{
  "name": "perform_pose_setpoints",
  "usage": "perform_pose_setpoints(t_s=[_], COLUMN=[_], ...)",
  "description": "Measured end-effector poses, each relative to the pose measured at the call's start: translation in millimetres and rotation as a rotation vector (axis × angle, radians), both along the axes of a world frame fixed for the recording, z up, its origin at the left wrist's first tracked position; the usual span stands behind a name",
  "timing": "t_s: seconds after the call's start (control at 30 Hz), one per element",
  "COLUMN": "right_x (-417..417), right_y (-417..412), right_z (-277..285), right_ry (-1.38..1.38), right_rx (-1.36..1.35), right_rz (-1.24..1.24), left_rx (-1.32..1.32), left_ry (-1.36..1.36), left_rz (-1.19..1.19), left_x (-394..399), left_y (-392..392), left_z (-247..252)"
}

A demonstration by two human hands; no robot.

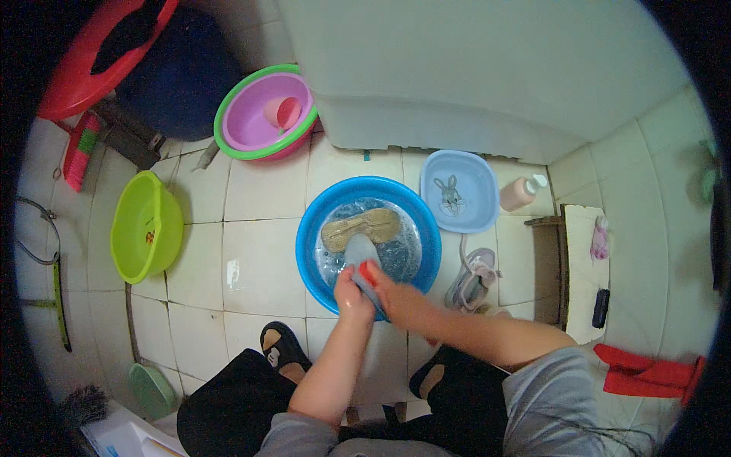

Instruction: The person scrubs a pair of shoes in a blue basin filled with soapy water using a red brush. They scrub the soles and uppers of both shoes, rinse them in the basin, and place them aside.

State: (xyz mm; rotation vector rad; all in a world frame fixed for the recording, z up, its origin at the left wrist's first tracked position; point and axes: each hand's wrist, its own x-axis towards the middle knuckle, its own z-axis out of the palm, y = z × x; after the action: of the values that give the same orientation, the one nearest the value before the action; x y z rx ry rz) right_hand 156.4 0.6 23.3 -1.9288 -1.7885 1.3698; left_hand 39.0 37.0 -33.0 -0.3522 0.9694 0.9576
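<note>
A blue plastic basin (305, 251) holding sudsy water stands on the floor before me. A shoe (361, 227) lies in the water, its tan sole upward. Over the basin's near side, my left hand (352, 297) grips a grey shoe (362, 251) from the left. My right hand (381, 285) is on the same shoe from the right, with a small red object (368, 273) at its fingers; the blur leaves its kind unclear. A laced sneaker (473, 280) rests on the tiles to the right of the basin.
A light-blue basin with a rabbit picture (460, 191) and a pump bottle (521, 193) stand beyond the sneaker. Nested basins (265, 114) hold a pink scoop (282, 112). A lime-green basin (147, 228) is at the left, a small bench (582, 274) at the right, a white appliance-like body (457, 74) ahead.
</note>
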Motion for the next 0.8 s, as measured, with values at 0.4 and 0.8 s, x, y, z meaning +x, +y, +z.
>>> perform_pose_setpoints(t_s=[0.4,0.8], right_x=[5,23], right_y=[0,33], right_z=[2,-17], right_ry=[0.044,0.065], right_rx=[0.043,0.086], right_rz=[-0.027,-0.195], left_rx=[0.083,0.172], left_ry=[0.097,0.027], left_rz=[0.036,-0.070], left_x=[11,22], left_y=[0,-17], left_z=[22,12])
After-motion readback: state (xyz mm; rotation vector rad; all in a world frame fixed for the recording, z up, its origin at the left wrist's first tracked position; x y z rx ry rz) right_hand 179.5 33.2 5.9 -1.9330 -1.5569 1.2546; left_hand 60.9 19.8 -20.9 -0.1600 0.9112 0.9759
